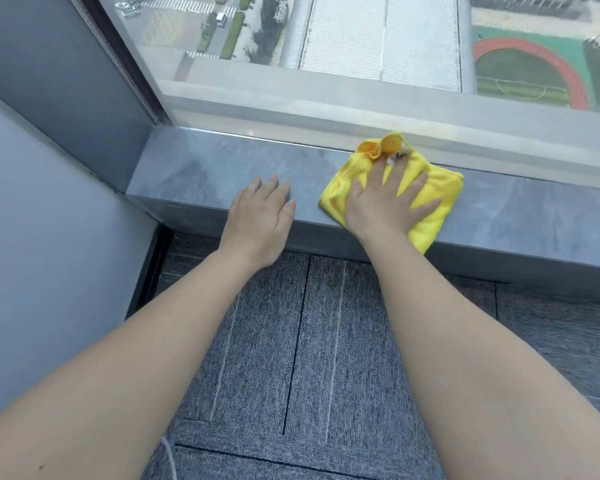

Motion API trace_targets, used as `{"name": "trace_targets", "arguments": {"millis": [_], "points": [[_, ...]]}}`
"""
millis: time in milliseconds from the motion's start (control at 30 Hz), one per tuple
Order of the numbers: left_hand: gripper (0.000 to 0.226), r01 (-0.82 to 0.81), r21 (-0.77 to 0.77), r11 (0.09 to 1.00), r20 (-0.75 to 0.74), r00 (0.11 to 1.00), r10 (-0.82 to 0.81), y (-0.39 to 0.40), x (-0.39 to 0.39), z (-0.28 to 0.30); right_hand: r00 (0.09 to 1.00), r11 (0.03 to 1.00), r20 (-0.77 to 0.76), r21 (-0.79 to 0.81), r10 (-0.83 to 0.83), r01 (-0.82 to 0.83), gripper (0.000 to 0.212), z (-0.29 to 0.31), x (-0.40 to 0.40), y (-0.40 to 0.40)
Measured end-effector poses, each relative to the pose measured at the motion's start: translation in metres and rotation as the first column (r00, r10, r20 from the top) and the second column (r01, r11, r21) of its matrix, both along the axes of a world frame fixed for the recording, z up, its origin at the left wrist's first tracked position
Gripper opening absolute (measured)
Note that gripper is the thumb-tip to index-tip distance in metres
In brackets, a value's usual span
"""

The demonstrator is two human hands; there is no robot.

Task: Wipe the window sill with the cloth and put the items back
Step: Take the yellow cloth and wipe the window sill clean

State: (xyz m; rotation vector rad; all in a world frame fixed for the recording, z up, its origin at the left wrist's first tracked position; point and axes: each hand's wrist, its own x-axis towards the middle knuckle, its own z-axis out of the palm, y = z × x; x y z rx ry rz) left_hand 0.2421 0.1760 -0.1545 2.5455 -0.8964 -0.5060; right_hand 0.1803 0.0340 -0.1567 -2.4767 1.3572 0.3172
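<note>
Yellow cloth (426, 199) under flat open right hand (388, 206) mid-sill; left hand (262, 220) open, empty, at window sill (201, 168) front edge. Wiping seems underway; no items visible to put back yet.

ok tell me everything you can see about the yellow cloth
The yellow cloth is a soft, fuzzy, microfibre-looking square with a stitched edge, folded into a pad. It lies flat on the grey stone window sill, its near corner hanging over the front edge. At the far side, beside the window glass, a corner is bunched up into a small orange-tinted twist. The right hand presses palm-down on it, fingers spread. The left hand rests apart on bare sill.
</note>
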Motion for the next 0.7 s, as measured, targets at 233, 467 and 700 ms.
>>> {"name": "trace_targets", "arguments": {"millis": [233, 467, 700], "points": [[0.065, -0.056, -0.036, 0.998, 0.036, 0.998, 0.057, -0.011, -0.007, 0.0, 0.857, 0.86, 0.069, -0.037, 0.511, -0.509, 0.051, 0.001, -0.008, 0.006], [0.06, 0.036, -0.025, 0.999, 0.014, 0.999, -0.035, -0.06, -0.033, 0.011, 0.89, 0.89, 0.015, -0.027, 0.456, -0.455, 0.056, 0.0, -0.054, -0.037], [0.047, 0.222, 0.041, 0.974, 0.06, 0.973, -0.224, -0.102, -0.05, 0.007, 0.996, 0.995, -0.035, -0.047, 0.086, -0.088, 0.06, 0.002, -0.107, -0.098]]}}
